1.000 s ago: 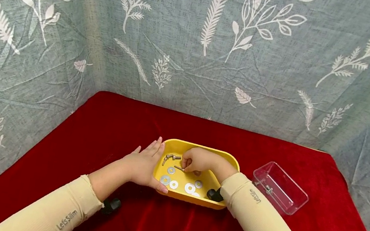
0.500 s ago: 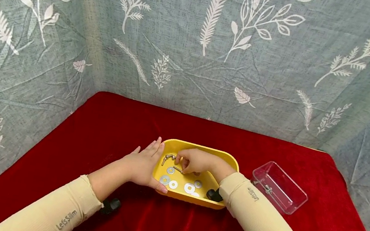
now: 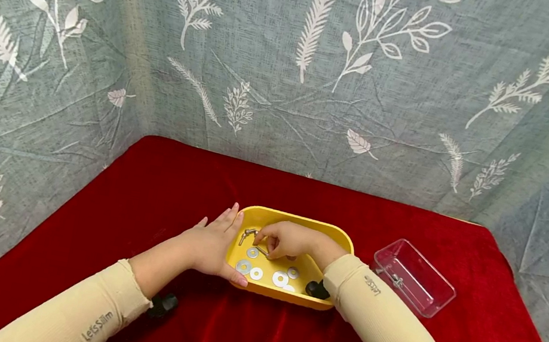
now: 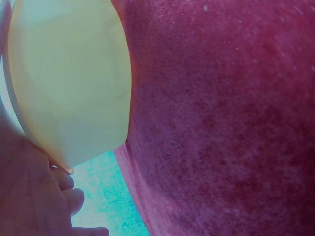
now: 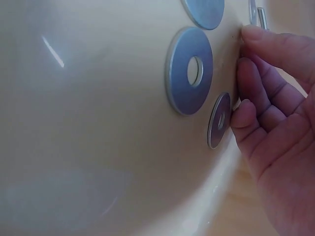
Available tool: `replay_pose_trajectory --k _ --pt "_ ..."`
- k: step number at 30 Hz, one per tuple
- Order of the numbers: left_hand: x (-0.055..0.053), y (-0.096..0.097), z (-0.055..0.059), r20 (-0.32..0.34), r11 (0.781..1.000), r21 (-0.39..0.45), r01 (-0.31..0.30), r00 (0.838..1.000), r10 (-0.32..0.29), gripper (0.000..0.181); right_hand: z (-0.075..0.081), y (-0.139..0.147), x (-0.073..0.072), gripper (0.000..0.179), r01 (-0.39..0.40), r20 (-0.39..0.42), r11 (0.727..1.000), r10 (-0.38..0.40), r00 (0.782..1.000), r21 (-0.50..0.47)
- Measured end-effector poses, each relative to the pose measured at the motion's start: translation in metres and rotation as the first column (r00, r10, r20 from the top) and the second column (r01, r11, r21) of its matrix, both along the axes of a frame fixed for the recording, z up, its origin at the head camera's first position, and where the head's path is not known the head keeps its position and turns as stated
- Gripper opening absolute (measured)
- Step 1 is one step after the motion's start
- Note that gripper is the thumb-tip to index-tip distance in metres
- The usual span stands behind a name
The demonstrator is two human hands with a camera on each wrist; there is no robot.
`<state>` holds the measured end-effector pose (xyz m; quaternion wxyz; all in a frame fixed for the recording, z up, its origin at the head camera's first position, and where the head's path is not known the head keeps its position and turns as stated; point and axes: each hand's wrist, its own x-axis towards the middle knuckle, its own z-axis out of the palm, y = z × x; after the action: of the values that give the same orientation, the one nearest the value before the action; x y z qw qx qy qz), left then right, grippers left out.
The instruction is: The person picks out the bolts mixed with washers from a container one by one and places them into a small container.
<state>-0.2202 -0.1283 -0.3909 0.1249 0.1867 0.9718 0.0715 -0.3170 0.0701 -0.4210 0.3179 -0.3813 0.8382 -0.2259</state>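
A yellow plastic bin [image 3: 286,299] stands on the red cloth. My left hand [image 3: 204,247] rests along its left end with the fingers straight and the thumb over the front rim; in the left wrist view, this hand [image 4: 29,182] lies against the bin wall [image 4: 74,73]. Inside the bin, my right hand [image 3: 290,240] reaches down with curled fingers and holds a small metal bolt [image 3: 262,250] between thumb and index fingertips. Several flat washers [image 3: 280,279] lie near that hand, and more bolts [image 3: 243,238] sit at the bin's left end. In the right wrist view, washers [image 5: 189,71] lie beside the curled fingers [image 5: 251,78].
To the right of the bin, a clear plastic box [image 3: 417,279] holds a little metal hardware [image 3: 397,281]. Black wrist camera parts [image 3: 318,290] show under the sleeves. A patterned grey-green curtain [image 3: 285,106] hangs behind the red cloth [image 3: 186,174].
The right hand's index fingertip has moved left, away from the thumb, to the far end of the bolt. The left hand and the bin have stayed in place.
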Motion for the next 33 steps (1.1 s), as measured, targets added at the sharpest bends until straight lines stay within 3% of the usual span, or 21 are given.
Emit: replay_pose_trajectory --k 19,33 --pt "-0.0006 0.0008 -0.0007 0.000 1.000 0.001 -0.005 1.000 0.005 0.136 -0.0016 -0.0002 0.0000 0.027 0.010 0.006 1.000 -0.010 1.000 -0.025" --pt "-0.0033 0.0002 -0.0029 0.002 1.000 0.012 -0.006 1.000 0.006 0.136 0.0079 0.0028 -0.0036 0.025 0.088 0.074 0.993 -0.082 0.994 -0.077"
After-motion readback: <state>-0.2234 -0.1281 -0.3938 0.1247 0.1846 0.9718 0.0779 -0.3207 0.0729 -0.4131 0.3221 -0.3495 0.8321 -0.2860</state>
